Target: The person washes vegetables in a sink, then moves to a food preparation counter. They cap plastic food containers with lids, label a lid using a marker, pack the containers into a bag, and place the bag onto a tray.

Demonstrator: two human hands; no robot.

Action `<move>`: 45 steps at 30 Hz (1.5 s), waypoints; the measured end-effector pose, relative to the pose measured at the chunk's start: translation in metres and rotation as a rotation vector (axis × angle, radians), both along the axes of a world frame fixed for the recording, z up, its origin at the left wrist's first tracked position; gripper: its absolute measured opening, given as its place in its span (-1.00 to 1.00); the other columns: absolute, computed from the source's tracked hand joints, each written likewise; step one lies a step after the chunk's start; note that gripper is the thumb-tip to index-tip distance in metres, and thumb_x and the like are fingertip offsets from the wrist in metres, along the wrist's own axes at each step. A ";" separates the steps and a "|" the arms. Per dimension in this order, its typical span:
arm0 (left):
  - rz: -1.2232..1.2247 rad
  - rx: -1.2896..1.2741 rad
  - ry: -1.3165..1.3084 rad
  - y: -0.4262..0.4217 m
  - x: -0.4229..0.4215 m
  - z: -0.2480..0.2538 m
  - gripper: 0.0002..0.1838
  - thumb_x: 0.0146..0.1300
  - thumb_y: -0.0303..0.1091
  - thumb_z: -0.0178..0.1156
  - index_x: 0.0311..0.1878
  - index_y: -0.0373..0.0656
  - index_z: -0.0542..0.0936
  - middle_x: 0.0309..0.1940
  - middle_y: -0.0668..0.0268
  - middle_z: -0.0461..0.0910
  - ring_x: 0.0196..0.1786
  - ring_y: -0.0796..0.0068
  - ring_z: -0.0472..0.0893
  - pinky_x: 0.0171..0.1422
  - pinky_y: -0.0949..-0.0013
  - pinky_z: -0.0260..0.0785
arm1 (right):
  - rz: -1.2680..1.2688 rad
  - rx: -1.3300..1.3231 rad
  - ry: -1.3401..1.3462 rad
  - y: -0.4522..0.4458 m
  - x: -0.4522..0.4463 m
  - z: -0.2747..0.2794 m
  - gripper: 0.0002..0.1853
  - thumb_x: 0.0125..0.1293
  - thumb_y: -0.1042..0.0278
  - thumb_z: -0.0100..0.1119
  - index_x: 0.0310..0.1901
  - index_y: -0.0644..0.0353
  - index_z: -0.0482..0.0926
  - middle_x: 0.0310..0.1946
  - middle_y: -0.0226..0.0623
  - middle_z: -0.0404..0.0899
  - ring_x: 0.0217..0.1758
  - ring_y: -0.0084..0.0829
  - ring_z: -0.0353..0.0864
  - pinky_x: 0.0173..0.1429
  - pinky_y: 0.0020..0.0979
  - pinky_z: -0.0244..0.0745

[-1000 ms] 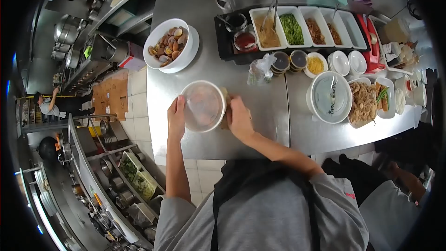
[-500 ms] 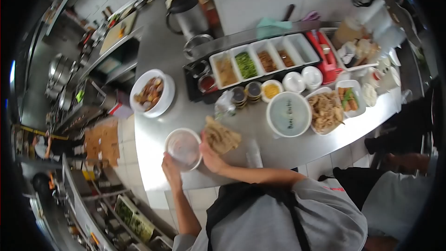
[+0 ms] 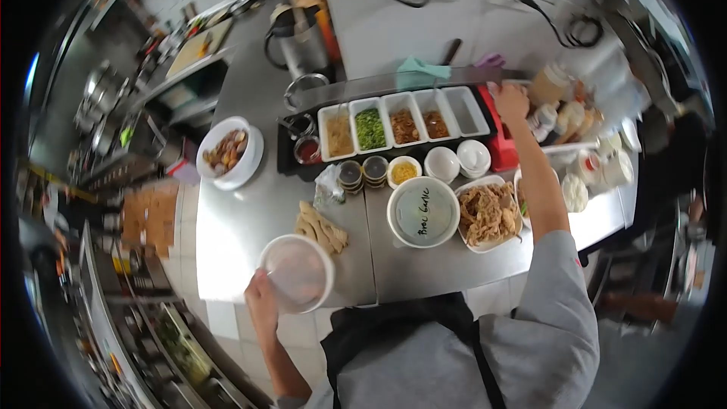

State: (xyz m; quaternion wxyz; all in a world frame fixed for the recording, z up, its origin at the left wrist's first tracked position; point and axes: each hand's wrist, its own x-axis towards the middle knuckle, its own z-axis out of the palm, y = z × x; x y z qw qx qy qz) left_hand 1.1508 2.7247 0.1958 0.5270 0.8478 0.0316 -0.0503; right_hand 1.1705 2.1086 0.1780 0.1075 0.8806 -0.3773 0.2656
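My left hand (image 3: 263, 303) grips the rim of a round container with a translucent lid (image 3: 297, 273), held at the table's front edge; its contents show only faintly pinkish. My right arm stretches across to the back right. There my right hand (image 3: 511, 102) is at the far end of a red holder (image 3: 501, 144), fingers curled down onto it; whatever they may hold is hidden. A crumpled tan cloth (image 3: 322, 229) lies on the steel table just beyond the container.
A black rack holds white bins (image 3: 337, 132) of toppings. Before it stand small jars (image 3: 351, 174), white bowls (image 3: 474, 157), a lidded tub marked garlic (image 3: 424, 212) and a tray of fried food (image 3: 488, 212). A white bowl (image 3: 254, 155) stands left; squeeze bottles (image 3: 549, 83) are right.
My right hand has left the lidded container and cloth and reached to the red holder. The cloth now lies by itself. My left hand keeps the container alone, and the view has shifted.
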 end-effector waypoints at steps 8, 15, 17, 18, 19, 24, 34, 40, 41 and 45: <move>-0.059 0.154 0.053 -0.078 -0.044 -0.032 -0.56 0.36 -0.16 -0.17 -0.03 -0.40 0.45 -0.37 -0.14 0.54 -0.25 -0.18 0.50 -0.16 0.17 0.33 | 0.047 -0.025 -0.257 -0.045 0.022 -0.010 -0.53 0.15 -0.16 0.04 -0.34 0.16 0.59 -0.43 0.00 0.51 -0.28 0.01 0.51 -0.21 -0.06 0.38; -0.229 0.110 -0.535 -0.078 -0.042 -0.003 -0.55 0.33 -0.18 -0.11 0.18 -0.27 0.31 -0.18 -0.06 0.52 -0.17 -0.06 0.53 -0.09 0.15 0.37 | 0.643 0.733 -0.718 0.231 -0.069 0.081 -0.70 0.36 0.21 -0.08 -0.16 0.30 0.50 -0.50 -0.35 0.49 -0.47 -0.57 0.39 -0.37 -0.53 0.28; -0.425 0.080 -0.482 -0.091 -0.048 0.013 -0.57 0.31 -0.17 -0.08 0.13 -0.24 0.35 -0.21 -0.01 0.54 -0.21 -0.01 0.55 -0.14 0.15 0.38 | 0.857 1.136 -0.640 0.302 -0.090 0.058 -0.78 0.31 0.30 0.02 -0.13 0.27 0.44 -0.36 -0.41 0.48 -0.40 -0.68 0.40 -0.30 -0.63 0.35; -0.519 0.091 -0.427 -0.093 -0.050 0.017 -0.59 0.30 -0.17 -0.06 0.11 -0.23 0.37 -0.23 0.01 0.54 -0.22 0.02 0.56 -0.15 0.16 0.38 | 1.007 1.270 -0.640 0.333 -0.092 0.053 -0.80 0.30 0.32 0.02 -0.14 0.26 0.45 -0.36 -0.43 0.47 -0.41 -0.71 0.38 -0.34 -0.66 0.32; -0.610 0.158 -0.321 -0.091 -0.048 0.017 -0.60 0.29 -0.19 -0.03 0.10 -0.22 0.37 -0.28 0.04 0.56 -0.23 0.05 0.57 -0.15 0.19 0.39 | 1.004 1.506 -0.663 0.358 -0.092 0.046 -0.80 0.26 0.34 0.07 -0.15 0.25 0.46 -0.37 -0.45 0.47 -0.42 -0.71 0.37 -0.36 -0.66 0.28; -0.763 -0.135 0.368 -0.065 -0.036 0.015 -0.64 0.32 -0.05 -0.08 -0.24 -0.21 0.40 -0.54 0.25 0.51 -0.49 0.35 0.52 -0.35 0.32 0.33 | 1.028 1.622 -0.035 0.382 -0.068 0.025 -0.88 0.19 0.40 0.11 -0.34 0.28 0.51 -0.54 -0.44 0.49 -0.49 -0.68 0.39 -0.43 -0.63 0.24; -0.242 -0.251 0.051 -0.045 -0.018 -0.057 -0.71 0.18 -0.22 0.15 -0.30 -0.24 0.34 -0.56 0.33 0.41 -0.53 0.52 0.40 -0.41 0.42 0.26 | 0.976 1.303 -0.239 0.395 -0.081 -0.012 -0.83 0.02 0.37 0.33 -0.44 0.23 0.54 -0.57 -0.39 0.57 -0.51 -0.71 0.48 -0.41 -0.63 0.38; -0.213 -0.282 -0.041 -0.057 -0.011 -0.068 -0.73 0.17 -0.30 0.15 -0.26 -0.26 0.32 -0.54 0.27 0.43 -0.47 0.50 0.42 -0.36 0.39 0.30 | 0.833 1.287 -0.203 0.398 -0.082 -0.007 -0.84 0.04 0.39 0.29 -0.52 0.27 0.54 -0.64 -0.40 0.54 -0.57 -0.74 0.43 -0.48 -0.64 0.32; -0.218 -0.283 -0.038 -0.057 -0.011 -0.069 -0.74 0.17 -0.31 0.15 -0.25 -0.26 0.32 -0.54 0.27 0.43 -0.46 0.49 0.43 -0.35 0.39 0.30 | 0.808 1.302 -0.232 0.399 -0.081 -0.004 -0.83 0.06 0.39 0.28 -0.53 0.28 0.53 -0.65 -0.40 0.53 -0.57 -0.74 0.42 -0.49 -0.64 0.29; -0.235 -0.230 -0.109 -0.054 -0.015 -0.069 -0.77 0.19 -0.35 0.11 -0.24 -0.25 0.31 -0.54 0.25 0.43 -0.46 0.46 0.44 -0.34 0.38 0.30 | 0.781 1.311 -0.285 0.400 -0.082 -0.001 -0.83 0.04 0.38 0.29 -0.52 0.28 0.54 -0.65 -0.41 0.53 -0.57 -0.76 0.42 -0.48 -0.65 0.31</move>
